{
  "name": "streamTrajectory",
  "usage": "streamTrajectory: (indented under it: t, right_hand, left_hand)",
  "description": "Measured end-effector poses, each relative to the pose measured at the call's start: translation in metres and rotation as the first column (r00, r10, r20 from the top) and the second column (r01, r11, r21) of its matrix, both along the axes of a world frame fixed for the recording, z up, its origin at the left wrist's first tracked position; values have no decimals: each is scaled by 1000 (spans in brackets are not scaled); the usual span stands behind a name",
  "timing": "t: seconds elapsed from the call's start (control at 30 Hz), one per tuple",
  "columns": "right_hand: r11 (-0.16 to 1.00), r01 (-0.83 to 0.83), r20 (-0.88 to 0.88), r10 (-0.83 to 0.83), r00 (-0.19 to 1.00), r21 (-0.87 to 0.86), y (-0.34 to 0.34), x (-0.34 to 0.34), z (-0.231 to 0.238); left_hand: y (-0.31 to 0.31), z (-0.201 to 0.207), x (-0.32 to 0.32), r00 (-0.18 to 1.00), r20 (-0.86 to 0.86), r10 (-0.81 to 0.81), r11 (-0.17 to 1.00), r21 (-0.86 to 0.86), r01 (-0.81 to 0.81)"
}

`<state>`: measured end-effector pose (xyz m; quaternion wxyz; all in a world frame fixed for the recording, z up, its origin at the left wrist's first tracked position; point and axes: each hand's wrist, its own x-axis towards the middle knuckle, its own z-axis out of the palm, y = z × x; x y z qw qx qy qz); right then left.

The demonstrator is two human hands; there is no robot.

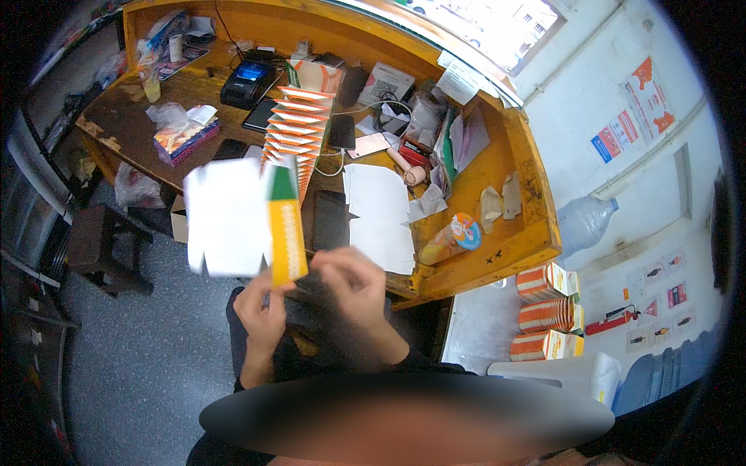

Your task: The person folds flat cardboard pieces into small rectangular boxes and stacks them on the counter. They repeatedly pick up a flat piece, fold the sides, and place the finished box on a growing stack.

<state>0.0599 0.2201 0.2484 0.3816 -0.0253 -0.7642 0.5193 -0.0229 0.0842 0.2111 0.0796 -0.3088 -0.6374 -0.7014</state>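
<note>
My left hand (263,311) is closed on the lower edge of a flat carton blank (225,219). The blank's plain white side faces me, and its right panel is printed green and yellow. Just right of that panel is my right hand (353,291), slightly blurred, with fingers curled and thumb drawn in; what they hold, if anything, is too small to tell. A second white carton blank (379,221) lies on the wooden desk (435,291) beyond my right hand. Behind the held blank stands a long row of orange-and-white folded cartons (299,128), partly hidden by it.
A dark phone (330,220) lies between the blanks. A lidded cup (454,235) tilts near the desk's right edge. Further back are a tissue box (185,141) and a black printer (247,84). Carton stacks (544,314) stand low right; a dark stool (105,245) stands left.
</note>
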Motion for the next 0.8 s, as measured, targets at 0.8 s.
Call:
streamTrajectory:
  t: [0.8]
  right_hand:
    - [986, 152, 483, -97, 870, -76, -7, -46, -89]
  left_hand:
    - [2, -78, -11, 1000, 25, 2, 919, -394, 8]
